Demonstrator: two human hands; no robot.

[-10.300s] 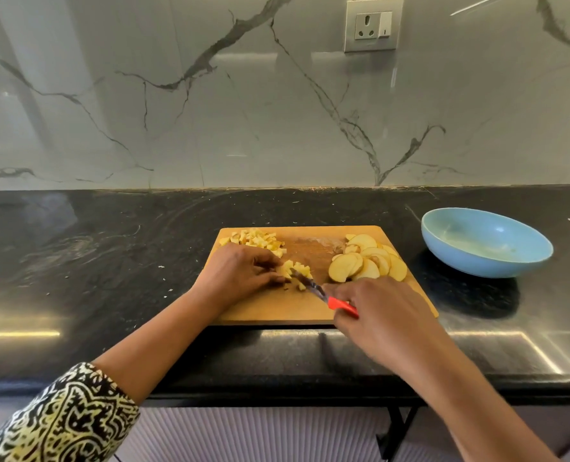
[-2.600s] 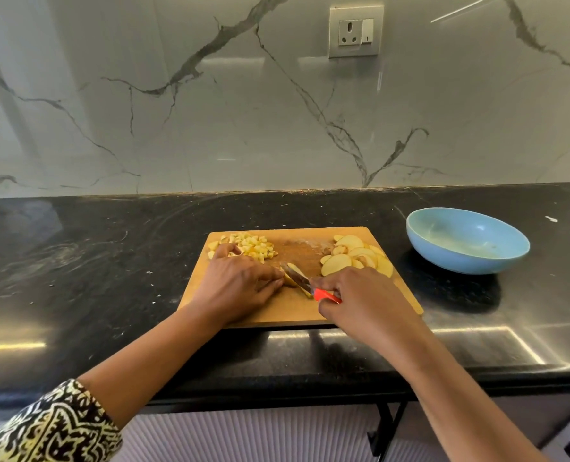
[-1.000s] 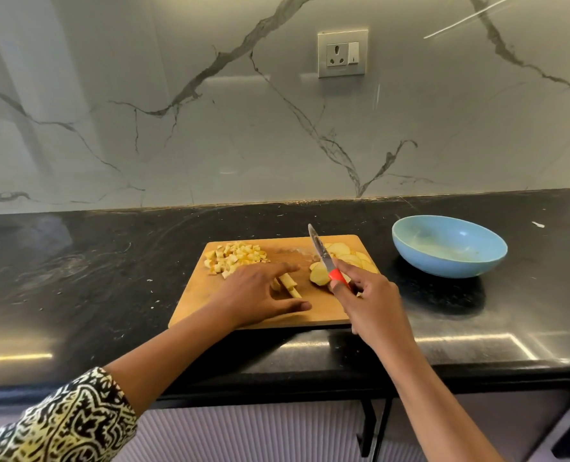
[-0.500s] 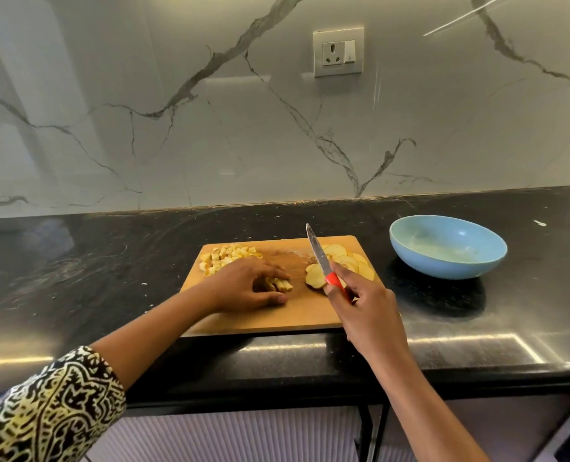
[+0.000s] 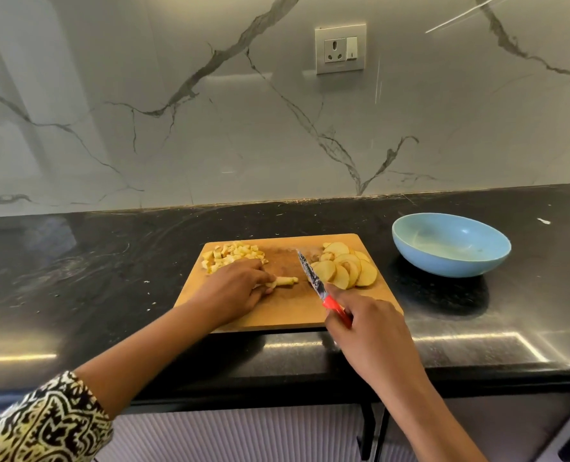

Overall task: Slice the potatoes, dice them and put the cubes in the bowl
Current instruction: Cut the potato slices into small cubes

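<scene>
A wooden cutting board [image 5: 287, 315] lies on the black counter. A pile of potato cubes [image 5: 233, 256] sits at its far left corner, and several round potato slices [image 5: 345, 268] overlap at its far right. My left hand [image 5: 233, 291] holds a small bundle of potato strips [image 5: 285, 281] against the board's middle. My right hand [image 5: 366, 328] grips a red-handled knife [image 5: 313, 278], its blade raised and pointing away between the strips and the slices. The light blue bowl [image 5: 450, 245] stands to the right of the board, with no potato visible inside.
The black counter [image 5: 77, 278] carries small white specks left of the board. Its front edge runs just below the board. A marble backsplash with a wall socket [image 5: 340, 48] rises behind.
My left hand has gathered the cut strips and turned them at the board's middle. My right hand has lifted the knife off the board and holds it raised beside the slices.
</scene>
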